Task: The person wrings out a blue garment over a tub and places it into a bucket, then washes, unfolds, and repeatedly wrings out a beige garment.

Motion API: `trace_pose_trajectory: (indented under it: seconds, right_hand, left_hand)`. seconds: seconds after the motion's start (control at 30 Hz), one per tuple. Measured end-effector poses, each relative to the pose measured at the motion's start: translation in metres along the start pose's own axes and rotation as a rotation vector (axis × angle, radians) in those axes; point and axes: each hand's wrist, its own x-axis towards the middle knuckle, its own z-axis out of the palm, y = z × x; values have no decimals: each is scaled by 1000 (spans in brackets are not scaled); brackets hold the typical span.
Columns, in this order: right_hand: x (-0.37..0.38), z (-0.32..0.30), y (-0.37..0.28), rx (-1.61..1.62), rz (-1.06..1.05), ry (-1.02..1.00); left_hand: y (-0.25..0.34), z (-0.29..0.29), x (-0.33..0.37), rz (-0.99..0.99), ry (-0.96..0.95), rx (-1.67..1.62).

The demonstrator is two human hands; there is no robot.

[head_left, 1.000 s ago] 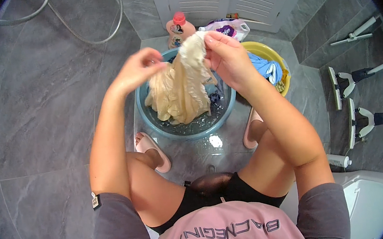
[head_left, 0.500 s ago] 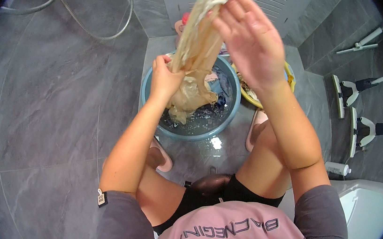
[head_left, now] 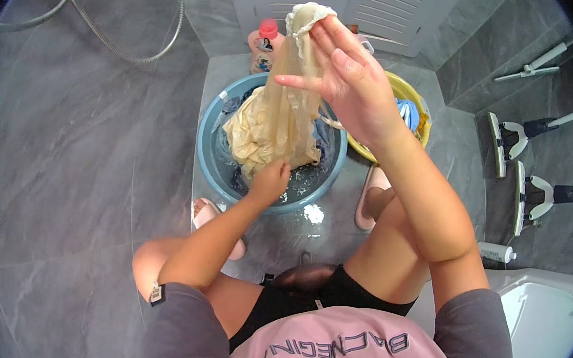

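Observation:
A thin, wet beige cloth (head_left: 291,111) with a whitish, crumpled upper end hangs stretched from my raised right hand (head_left: 355,83). That hand's palm faces me, its fingers are extended and the cloth's top end is at the fingertips. Lower down, my left hand (head_left: 272,179) is closed on the cloth near the front of the blue basin (head_left: 205,156). More of the pale cloth lies bunched in the basin, over dark blue clothes and water. How the right fingertips hold the top end is partly hidden.
A pink bottle (head_left: 266,48) with a red cap stands behind the basin. Beside it on the right is a yellow basin (head_left: 420,100) with clothes. Mop heads (head_left: 520,198) lean at the right wall, near a white bottle (head_left: 496,252). A shower hose (head_left: 138,58) hangs upper left.
My left hand has moved down along the cloth toward the basin's front. The right hand is a little lower and farther left, and the cloth now hangs steeper.

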Motion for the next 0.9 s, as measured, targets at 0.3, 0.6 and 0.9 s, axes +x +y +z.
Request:
trace_pose_trajectory:
  seconds: [0.3,0.6,0.9]
  right_hand:
    - [-10,3,1,-118,-14,-53]
    - [-9,-102,11,-308,67,397]
    - [-41,-144,53,-1404,391,82]
  left_hand:
    - [50,49,54,-640,642,74]
    - [-9,3,16,-1046,561,-1157]
    - [92,-186,64,-708,171,-1316]
